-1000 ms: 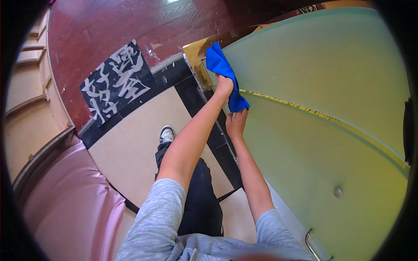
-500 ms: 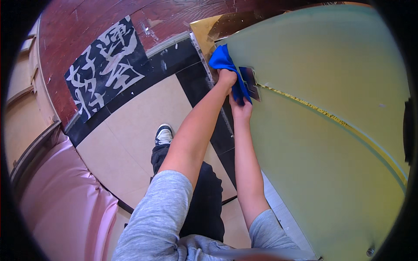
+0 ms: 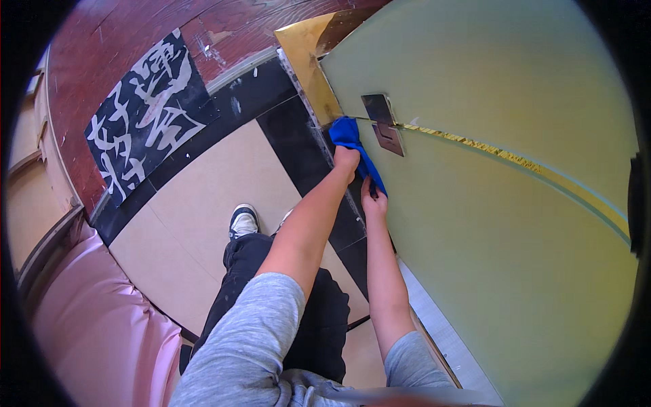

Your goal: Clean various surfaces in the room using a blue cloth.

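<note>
A blue cloth (image 3: 346, 131) is bunched at the left edge of a pale green door-like panel (image 3: 488, 258). My left hand (image 3: 346, 161) is closed on its upper part. Lower down, my right hand (image 3: 374, 202) grips the cloth's other end, fingers partly hidden by it. Just to the right of the cloth, a dark shiny rectangular plate (image 3: 390, 139) sits on the panel, wholly uncovered. From this plate a yellow patterned strip (image 3: 502, 154) runs rightward across the panel.
Brass-coloured trim (image 3: 308, 68) borders the panel's far left. A black sign with pale brush lettering (image 3: 146, 119) leans or lies beyond the beige floor tiles (image 3: 196, 203). Pink fabric (image 3: 102, 312) drapes at the lower left. My shoe (image 3: 244, 220) stands on the tiles.
Both hands and the cloth have moved nearer along the panel's left edge, away from the dark plate, which shows in full. The whole view has shifted slightly.
</note>
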A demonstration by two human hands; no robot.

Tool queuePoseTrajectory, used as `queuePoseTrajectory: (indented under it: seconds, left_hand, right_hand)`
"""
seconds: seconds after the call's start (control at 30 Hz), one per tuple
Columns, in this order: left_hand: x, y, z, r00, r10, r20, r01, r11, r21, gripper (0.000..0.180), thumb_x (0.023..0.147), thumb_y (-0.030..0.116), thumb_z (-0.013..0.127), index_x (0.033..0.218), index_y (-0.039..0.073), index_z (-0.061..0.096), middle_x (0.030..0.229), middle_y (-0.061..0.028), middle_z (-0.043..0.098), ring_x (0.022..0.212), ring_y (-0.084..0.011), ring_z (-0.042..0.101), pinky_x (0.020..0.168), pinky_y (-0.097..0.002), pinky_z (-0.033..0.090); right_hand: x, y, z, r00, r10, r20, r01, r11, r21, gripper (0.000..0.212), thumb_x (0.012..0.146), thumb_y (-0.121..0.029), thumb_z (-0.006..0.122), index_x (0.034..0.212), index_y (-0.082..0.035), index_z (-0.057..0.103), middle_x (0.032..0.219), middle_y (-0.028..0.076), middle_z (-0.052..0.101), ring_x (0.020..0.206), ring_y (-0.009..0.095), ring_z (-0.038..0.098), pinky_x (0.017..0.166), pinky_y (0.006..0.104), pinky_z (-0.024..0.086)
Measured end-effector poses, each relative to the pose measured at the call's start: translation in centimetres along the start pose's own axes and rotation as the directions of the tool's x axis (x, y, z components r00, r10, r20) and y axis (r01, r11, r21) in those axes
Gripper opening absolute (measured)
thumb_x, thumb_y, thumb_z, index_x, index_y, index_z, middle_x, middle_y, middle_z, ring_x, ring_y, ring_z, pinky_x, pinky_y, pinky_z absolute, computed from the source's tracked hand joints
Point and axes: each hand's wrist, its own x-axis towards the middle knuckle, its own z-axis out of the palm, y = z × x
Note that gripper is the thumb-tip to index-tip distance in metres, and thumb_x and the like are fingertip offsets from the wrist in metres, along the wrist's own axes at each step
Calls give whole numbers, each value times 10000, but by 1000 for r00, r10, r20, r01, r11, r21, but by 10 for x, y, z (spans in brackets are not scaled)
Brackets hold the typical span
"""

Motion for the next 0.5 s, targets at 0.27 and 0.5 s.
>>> queuePoseTrajectory:
  seconds: [0.27, 0.5]
  left_hand:
    - [-31, 5, -3, 946, -315, 84, 324, 933, -155, 271, 869, 56, 501, 1134, 66, 558, 1041, -102, 638, 899, -253, 637, 805, -383, 505]
    - [-154, 92, -17, 934, -77, 348, 159, 964, -214, 248, 865, -11, 487, 1087, 66, 565, 1009, -55, 624, 852, -197, 627, 766, -361, 518]
  right_hand:
    - [-62, -21, -8, 979, 188, -78, -170, 965, 200, 327, 870, -43, 504, 1171, 85, 507, 1195, 246, 520, 1131, 387, 506, 916, 438, 519]
    - [-226, 15, 20, 971, 79, 227, -91, 995, 40, 275, 828, 7, 551, 1099, 52, 539, 1172, 236, 508, 1150, 378, 466, 912, 423, 524]
